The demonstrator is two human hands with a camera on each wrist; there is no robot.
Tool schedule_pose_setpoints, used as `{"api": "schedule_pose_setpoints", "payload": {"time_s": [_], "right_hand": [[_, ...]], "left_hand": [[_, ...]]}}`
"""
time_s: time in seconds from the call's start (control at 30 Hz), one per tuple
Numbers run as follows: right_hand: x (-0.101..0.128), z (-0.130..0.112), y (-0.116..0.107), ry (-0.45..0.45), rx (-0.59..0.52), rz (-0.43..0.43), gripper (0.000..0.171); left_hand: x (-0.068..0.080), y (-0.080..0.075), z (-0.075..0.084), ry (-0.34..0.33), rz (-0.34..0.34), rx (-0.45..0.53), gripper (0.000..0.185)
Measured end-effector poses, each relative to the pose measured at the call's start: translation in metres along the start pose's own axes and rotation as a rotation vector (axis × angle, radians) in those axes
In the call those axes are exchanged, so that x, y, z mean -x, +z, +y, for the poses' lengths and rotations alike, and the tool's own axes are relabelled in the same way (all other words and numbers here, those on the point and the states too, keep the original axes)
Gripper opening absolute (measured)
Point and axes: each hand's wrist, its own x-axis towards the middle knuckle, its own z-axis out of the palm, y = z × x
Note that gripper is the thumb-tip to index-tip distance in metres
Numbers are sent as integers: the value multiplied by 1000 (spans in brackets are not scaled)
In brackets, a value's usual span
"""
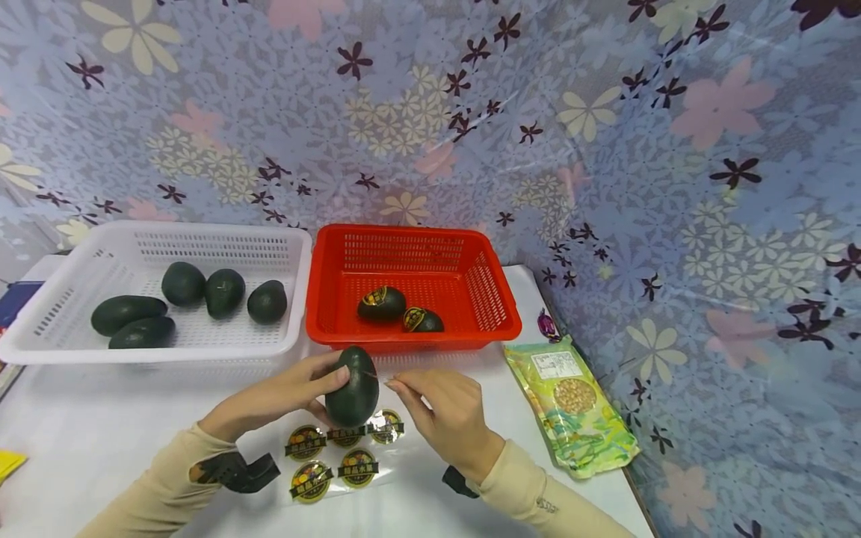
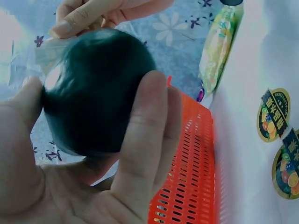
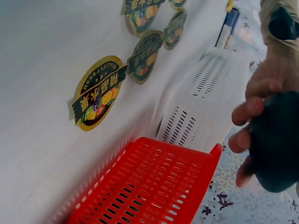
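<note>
The left hand (image 1: 285, 392) held a dark green avocado (image 1: 353, 387) upright just above the tabletop (image 1: 101, 426), thumb and fingers curled round it in a firm grip. The right hand (image 1: 444, 415) was beside it, its fingertips (image 1: 393, 384) pinching what looked like a clear sticker film at the fruit's upper side.

To do this well, the left hand probably needed to keep the fruit from turning while the right laid the label down from one edge and smoothed it flat, so that no crease formed on the curved skin.

A sheet of stickers (image 1: 339, 452) lay on the tabletop under the hands: round gold and black labels with a fruit picture and a dark banner of Chinese characters, too blurred to read. Two labelled avocados (image 1: 397, 308) sat in the red basket (image 1: 498, 299); five bare ones (image 1: 184, 302) lay in the white basket (image 1: 81, 246). A snack bag (image 1: 572, 407) carried a white label, its print unreadable.
</note>
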Motion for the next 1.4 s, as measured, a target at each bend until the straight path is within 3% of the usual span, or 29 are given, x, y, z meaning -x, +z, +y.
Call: {"api": "schedule_pose_setpoints", "payload": {"time_s": [0.17,0.47,0.83,1.03,1.23,1.4], "right_hand": [[-4,-2,5,-79,41,27,15],[-7,-5,13,-110,103,20,15],[-5,-6,18,-89,130,-85,17],[-4,-8,20,-73,139,-117,17],[-4,-12,21,-43,156,-143,17],[-3,-14,21,-57,169,-152,19]], "left_hand": [[1,1,1,18,18,-16,79],[-3,5,-1,33,25,8,80],[-4,8,2,24,72,43,72],[-3,8,3,33,53,81,75],[-3,7,1,27,60,41,78],[-2,7,0,32,70,38,69]]}}
